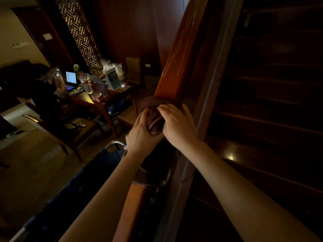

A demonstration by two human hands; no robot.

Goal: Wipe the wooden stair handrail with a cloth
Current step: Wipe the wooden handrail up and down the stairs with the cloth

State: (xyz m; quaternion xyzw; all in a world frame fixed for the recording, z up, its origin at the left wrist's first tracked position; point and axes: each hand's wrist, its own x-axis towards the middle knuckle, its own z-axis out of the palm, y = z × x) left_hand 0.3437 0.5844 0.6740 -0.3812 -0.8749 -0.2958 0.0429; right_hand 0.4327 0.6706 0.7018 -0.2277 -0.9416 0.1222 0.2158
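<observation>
Head view: both hands, left (139, 135) at 7 o'clock and right (176, 124) at 4, are curled and bunching the cloth (153, 122) around the rail (176, 67), probably so it hugs the wood for wiping.

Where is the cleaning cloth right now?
In the head view, just right of centre, the brown cloth is draped over the wooden handrail, bunched between the left hand and the right hand.
</observation>
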